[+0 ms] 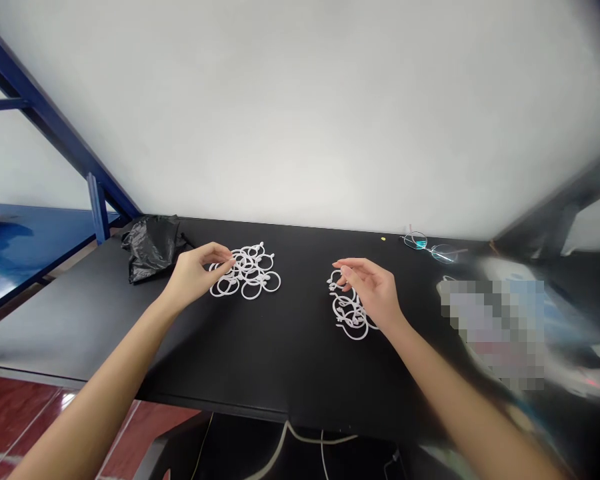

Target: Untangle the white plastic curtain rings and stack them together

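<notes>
Two piles of white plastic curtain rings lie on the black tabletop. The left pile (250, 273) has rings that look mostly closed and overlap each other. My left hand (203, 267) reaches its left edge, thumb and index finger pinched at a ring there; the exact grip is partly hidden. In the right pile (353, 320) the rings show open gaps with small knobbed ends. Over its far side, my right hand (373, 287) pinches a ring between thumb and fingers, and it covers part of that pile.
A crumpled black plastic bag (153, 247) sits at the back left. Glasses (430, 250) and a small yellow bit (383, 239) lie near the wall. On the right is a blurred plastic package (495, 327). A blue metal frame (55, 127) stands left; cables (280, 447) hang below the front edge.
</notes>
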The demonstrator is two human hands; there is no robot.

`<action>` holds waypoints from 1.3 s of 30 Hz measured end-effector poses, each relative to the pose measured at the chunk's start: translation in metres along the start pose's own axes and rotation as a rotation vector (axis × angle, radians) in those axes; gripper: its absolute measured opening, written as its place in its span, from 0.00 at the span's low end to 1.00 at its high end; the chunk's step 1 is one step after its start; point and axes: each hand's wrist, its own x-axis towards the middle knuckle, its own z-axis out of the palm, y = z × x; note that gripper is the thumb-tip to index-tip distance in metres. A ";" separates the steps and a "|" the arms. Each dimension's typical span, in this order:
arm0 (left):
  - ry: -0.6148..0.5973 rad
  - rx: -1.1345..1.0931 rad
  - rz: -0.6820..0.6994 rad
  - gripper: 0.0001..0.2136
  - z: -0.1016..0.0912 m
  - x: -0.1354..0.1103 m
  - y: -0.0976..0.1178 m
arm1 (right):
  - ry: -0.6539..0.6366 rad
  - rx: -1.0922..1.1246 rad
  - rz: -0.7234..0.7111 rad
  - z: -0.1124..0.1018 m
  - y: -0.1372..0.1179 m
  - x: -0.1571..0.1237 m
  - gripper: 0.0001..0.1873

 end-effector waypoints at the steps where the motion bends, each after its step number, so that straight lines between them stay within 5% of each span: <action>1: -0.013 0.074 0.028 0.12 -0.001 -0.001 -0.002 | 0.015 0.002 0.000 0.000 -0.001 0.000 0.12; 6: -0.048 0.318 0.179 0.10 -0.002 0.000 0.002 | 0.138 -0.049 -0.012 -0.004 0.000 0.006 0.12; 11: -0.078 0.308 0.350 0.08 0.023 0.004 0.038 | 0.275 -0.313 -0.100 -0.021 0.015 0.016 0.12; 16: -0.389 0.290 0.592 0.06 0.074 0.003 0.077 | 0.141 -0.595 -0.132 -0.039 0.036 0.025 0.09; 20: -0.427 0.219 0.674 0.07 0.101 -0.003 0.081 | 0.026 -0.731 -0.119 -0.047 0.047 0.029 0.09; 24: -0.358 0.105 0.670 0.08 0.107 -0.012 0.071 | -0.035 -0.813 -0.120 -0.051 0.048 0.029 0.14; 33: -0.327 -0.013 0.637 0.07 0.107 -0.020 0.075 | -0.074 -0.908 -0.119 -0.048 0.037 0.025 0.08; 36: -0.283 -0.145 0.529 0.08 0.109 -0.024 0.077 | -0.003 -0.802 -0.176 -0.041 0.026 0.022 0.08; 39: -0.263 -0.308 0.370 0.21 0.114 -0.030 0.078 | -0.007 -0.590 -0.288 -0.023 0.012 0.012 0.06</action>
